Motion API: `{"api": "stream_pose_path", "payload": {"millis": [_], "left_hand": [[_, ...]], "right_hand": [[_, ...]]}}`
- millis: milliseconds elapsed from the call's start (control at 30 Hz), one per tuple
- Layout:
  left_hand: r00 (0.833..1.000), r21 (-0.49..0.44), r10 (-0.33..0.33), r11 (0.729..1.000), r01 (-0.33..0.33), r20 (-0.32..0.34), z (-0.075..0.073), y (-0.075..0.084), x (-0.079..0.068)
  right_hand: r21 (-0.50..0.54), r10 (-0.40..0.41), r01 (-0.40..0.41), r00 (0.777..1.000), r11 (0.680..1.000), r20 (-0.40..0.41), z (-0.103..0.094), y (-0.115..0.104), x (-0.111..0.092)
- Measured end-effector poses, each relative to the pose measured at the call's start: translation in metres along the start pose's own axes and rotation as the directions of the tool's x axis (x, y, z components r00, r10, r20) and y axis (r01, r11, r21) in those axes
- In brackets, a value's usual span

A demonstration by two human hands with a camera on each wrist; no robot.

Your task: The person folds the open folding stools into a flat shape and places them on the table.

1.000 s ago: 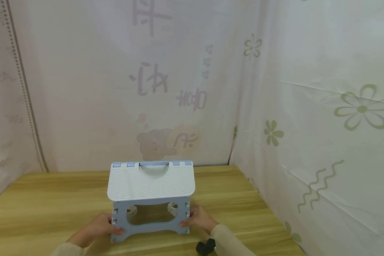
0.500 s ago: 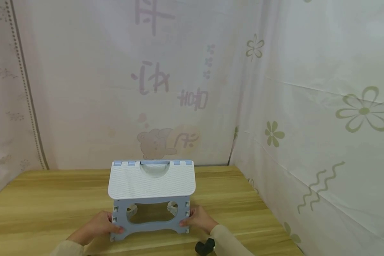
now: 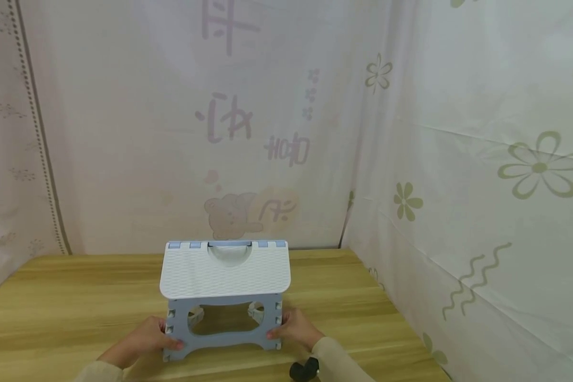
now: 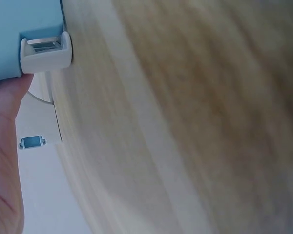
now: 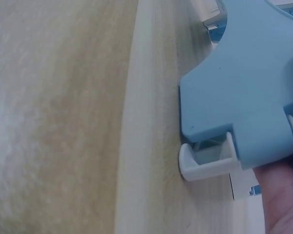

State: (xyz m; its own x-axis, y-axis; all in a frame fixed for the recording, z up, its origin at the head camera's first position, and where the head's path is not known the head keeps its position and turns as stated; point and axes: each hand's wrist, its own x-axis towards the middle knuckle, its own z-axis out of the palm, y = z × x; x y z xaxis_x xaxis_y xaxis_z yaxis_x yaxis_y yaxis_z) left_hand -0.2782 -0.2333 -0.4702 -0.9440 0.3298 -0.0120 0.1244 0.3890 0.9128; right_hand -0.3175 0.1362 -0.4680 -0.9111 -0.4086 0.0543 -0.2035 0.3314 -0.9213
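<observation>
A folding step stool [image 3: 225, 273] with a white textured top and a pale blue leg panel stands on the wooden table, its top sloping toward me in the head view. My left hand [image 3: 143, 339] grips the lower left side of the leg panel, thumb on the front face. On the opposite side my right hand [image 3: 297, 329] holds the panel the same way, thumb in front and fingers behind the edge. The right wrist view shows the blue leg [image 5: 234, 83] with its white hinge piece close to the tabletop. In the left wrist view, a blue corner [image 4: 27, 29] sits above my fingers.
The wooden table [image 3: 353, 307] stretches around the stool. Beside my right sleeve lies a small black object [image 3: 303, 370]. Printed fabric [image 3: 138, 132] hangs behind the table, and more flowered fabric [image 3: 472, 212] runs along the right side.
</observation>
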Motion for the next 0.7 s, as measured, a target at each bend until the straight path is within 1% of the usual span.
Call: {"api": "stream_pose_path", "payload": {"millis": [200,300,500,700], "left_hand": [[0.999,0.016,-0.034,0.999,0.034,-0.004,0.0025,0.0027,-0.0023],[0.999,0.008,-0.035,0.999,0.035,-0.003,0.0032,0.0028,-0.0029],[0.999,0.031,-0.043,0.999,0.043,-0.018,0.0026,0.0048,-0.0022],[0.999,0.045,-0.034,0.998,0.035,-0.021,0.002,0.0068,-0.0016]], "right_hand": [[0.001,-0.013,0.013,1.0,1.0,0.006,0.001,0.0021,0.0003],[0.01,-0.015,0.015,1.0,1.0,0.016,0.0008,0.0017,0.0003],[0.017,-0.007,0.007,1.0,1.0,0.019,0.0,-0.0019,-0.0005],[0.028,-0.011,0.01,1.0,1.0,0.024,-0.0005,-0.0027,-0.0011]]}}
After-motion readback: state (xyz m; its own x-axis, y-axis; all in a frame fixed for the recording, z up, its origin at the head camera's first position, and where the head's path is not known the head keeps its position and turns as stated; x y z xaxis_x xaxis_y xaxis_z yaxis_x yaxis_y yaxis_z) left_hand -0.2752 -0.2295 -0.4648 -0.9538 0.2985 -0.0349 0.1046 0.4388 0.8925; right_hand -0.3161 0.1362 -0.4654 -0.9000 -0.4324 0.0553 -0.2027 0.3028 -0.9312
